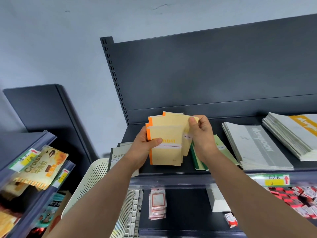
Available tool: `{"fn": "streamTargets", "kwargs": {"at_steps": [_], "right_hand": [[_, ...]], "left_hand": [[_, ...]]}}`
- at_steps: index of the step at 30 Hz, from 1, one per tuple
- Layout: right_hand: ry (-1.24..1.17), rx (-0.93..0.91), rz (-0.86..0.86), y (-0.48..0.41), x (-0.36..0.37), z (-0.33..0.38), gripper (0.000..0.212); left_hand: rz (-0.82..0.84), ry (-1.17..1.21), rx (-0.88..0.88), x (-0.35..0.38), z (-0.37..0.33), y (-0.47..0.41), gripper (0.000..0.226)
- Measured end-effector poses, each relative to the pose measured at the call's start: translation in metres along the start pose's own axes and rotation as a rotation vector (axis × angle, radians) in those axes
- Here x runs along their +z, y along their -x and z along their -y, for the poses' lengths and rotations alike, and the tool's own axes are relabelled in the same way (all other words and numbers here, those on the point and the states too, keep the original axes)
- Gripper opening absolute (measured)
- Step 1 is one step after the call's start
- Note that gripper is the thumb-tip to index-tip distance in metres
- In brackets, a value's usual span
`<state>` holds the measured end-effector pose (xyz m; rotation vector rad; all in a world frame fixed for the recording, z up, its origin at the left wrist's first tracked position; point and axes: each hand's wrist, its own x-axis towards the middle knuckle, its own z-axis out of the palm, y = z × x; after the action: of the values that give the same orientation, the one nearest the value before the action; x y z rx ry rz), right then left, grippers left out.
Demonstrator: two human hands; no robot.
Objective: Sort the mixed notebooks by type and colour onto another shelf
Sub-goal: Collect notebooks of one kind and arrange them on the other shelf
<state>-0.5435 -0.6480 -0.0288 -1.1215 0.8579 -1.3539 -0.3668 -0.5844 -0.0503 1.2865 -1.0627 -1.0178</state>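
Notebooks (169, 152) look thin, light and floppy, apt to slide apart. They fan out between curled fingers (157, 140), left hand (144, 150) gripping the orange spines, right hand (201, 134) pinching the top corner. The spines likely give the firmest hold.

Dark shelf (218, 128), four lots lying flat. Left to right: grey-green notebook (118, 157) marked "Gam"; green-spined notebooks (199, 160); grey stack (257, 146); white stack with orange band (295, 134), just beside the grey.
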Motion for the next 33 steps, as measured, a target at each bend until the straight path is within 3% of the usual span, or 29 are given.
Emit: {"fn": "streamTargets", "kwargs": {"at_steps": [7,13,17,21,25,30,33], "right_hand": [[0.172,-0.116,-0.043,-0.003,0.001,-0.006,0.015],[0.261,-0.098,0.075,-0.004,-0.011,0.002,0.016],[0.339,-0.189,0.065,-0.005,-0.016,0.01,0.016],[0.273,-0.188,-0.102,-0.005,-0.019,0.005,0.014],[0.207,-0.206,-0.247,-0.01,-0.037,0.02,0.011],[0.242,-0.202,0.011,-0.008,-0.04,0.036,0.016],[0.275,-0.181,0.079,-0.003,-0.024,0.027,0.013]], "left_hand": [[0.019,-0.028,-0.016,0.001,0.002,0.002,0.04],[0.046,0.042,-0.053,-0.001,0.004,-0.001,0.035],[0.058,0.1,-0.048,0.004,0.008,-0.002,0.034],[0.051,0.142,-0.033,0.012,0.001,-0.004,0.031],[-0.122,0.324,-0.043,-0.001,-0.011,-0.009,0.031],[-0.302,0.237,-0.011,0.0,-0.017,-0.017,0.034],[-0.208,0.267,-0.023,0.01,-0.017,-0.016,0.037]]}}
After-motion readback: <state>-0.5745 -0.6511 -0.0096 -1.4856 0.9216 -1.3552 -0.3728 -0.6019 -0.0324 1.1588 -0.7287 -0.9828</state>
